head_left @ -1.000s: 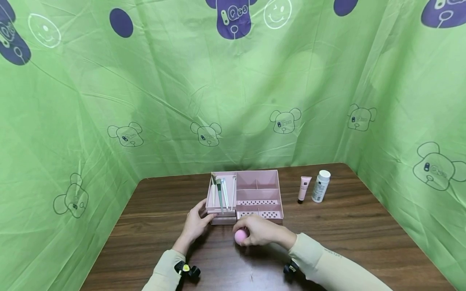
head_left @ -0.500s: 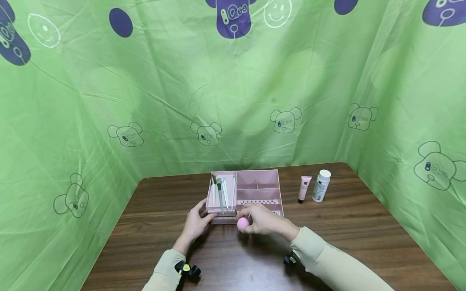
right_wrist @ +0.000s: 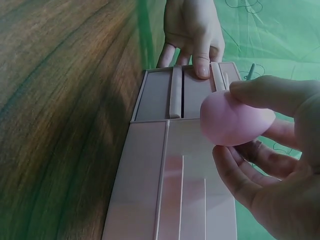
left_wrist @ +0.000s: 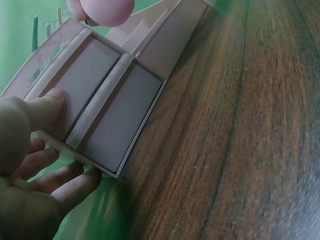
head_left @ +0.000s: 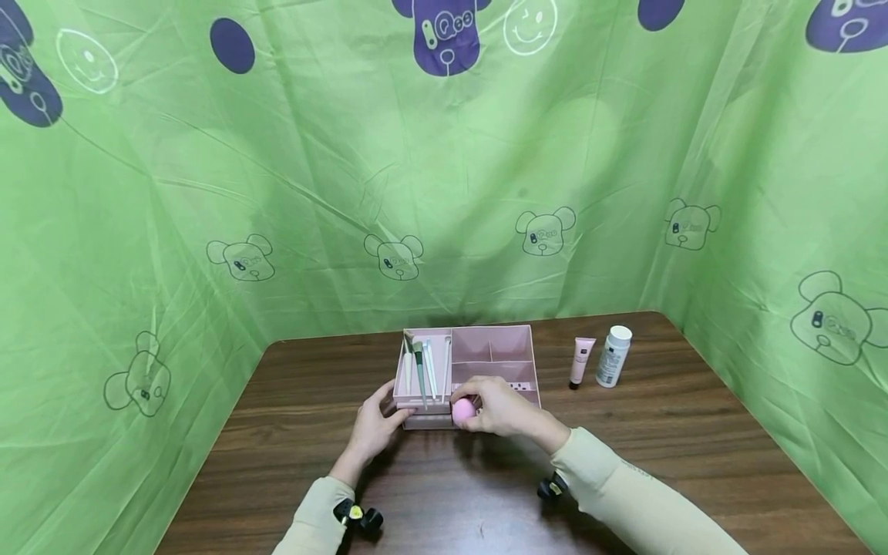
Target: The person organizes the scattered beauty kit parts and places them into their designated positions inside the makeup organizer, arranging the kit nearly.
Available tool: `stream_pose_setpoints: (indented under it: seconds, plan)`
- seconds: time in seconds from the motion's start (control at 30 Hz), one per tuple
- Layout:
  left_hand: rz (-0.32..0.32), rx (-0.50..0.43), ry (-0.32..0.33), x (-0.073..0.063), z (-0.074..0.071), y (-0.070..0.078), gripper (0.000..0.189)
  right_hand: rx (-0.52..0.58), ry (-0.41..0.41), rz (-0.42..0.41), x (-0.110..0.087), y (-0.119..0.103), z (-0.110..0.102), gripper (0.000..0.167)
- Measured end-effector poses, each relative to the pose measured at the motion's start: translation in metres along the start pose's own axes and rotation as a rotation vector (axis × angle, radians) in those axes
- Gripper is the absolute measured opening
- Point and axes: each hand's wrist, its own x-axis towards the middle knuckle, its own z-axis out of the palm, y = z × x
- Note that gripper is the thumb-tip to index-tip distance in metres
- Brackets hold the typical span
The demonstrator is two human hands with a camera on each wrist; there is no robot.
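Note:
A pink makeup organizer (head_left: pixel 512 352) stands on the table, with several makeup brushes (head_left: pixel 419 362) lying in its left top tray. My left hand (head_left: pixel 372 428) holds its front left corner. In the left wrist view the thumb presses the upper drawer front (left_wrist: pixel 85 75), and the other fingers lie along the side. Between thumb and fingers, my right hand (head_left: pixel 501 410) pinches a rounded pink makeup sponge (right_wrist: pixel 232 120). The sponge is over the organizer's front right compartments, which the hand mostly hides in the head view.
Right of the organizer are a pink squeeze tube (head_left: pixel 581 362) with a black cap and a white bottle (head_left: pixel 613 358). Green printed fabric (head_left: pixel 444 193) rises behind and at both sides of the brown wooden table (head_left: pixel 312 385).
My right hand has moved forward with the sponge, from in front of the organizer to over its front compartments. The left hand has stayed on the corner.

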Motion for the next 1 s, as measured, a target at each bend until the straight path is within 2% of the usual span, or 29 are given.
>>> stream_pose_setpoints:
  seconds: [0.23,0.4,0.63,1.0]
  plan:
    - [0.021,-0.012,-0.009,-0.001,-0.001,-0.004,0.065,0.0,0.025,0.039,0.001,0.002,-0.001,0.032]
    - [0.008,-0.024,-0.007,0.0,0.0,-0.003,0.065,0.016,0.06,0.042,0.004,0.005,-0.003,0.036]
    - [0.014,-0.026,0.003,0.001,0.0,-0.001,0.064,-0.035,0.079,0.109,0.009,0.011,-0.002,0.036]
    - [0.014,-0.012,-0.009,-0.001,-0.001,-0.001,0.062,-0.026,0.099,0.161,0.008,0.019,0.0,0.037]
